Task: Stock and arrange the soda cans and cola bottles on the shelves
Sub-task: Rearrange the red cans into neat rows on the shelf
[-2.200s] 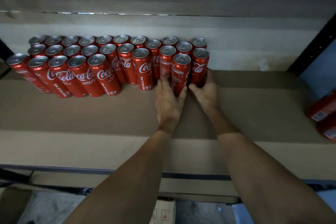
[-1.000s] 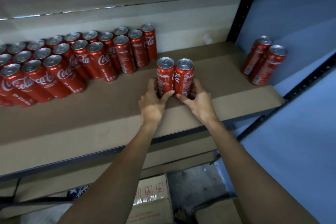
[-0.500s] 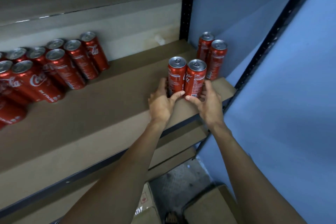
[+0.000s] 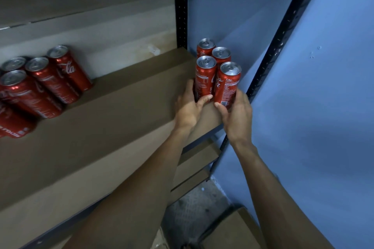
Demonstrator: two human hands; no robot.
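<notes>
Cardboard lines your one shelf [image 4: 101, 127], which ends at two black posts [image 4: 181, 6] against the blue wall [image 4: 323, 107]. At its right end, your left hand [image 4: 188, 109] curls its fingers round the left can [image 4: 204, 79] and your right hand [image 4: 235, 113] clamps the right can [image 4: 227, 87], just in front of two far cans [image 4: 204, 46]. At least five cans form the left group [image 4: 48, 79].

Left hand [image 4: 189, 110]: grips left red aluminium cola can [image 4: 204, 81]
Right hand [image 4: 235, 116]: grips right red cola can [image 4: 226, 87]
Brown cardboard-lined shelf [image 4: 121, 111]: carries both
</notes>
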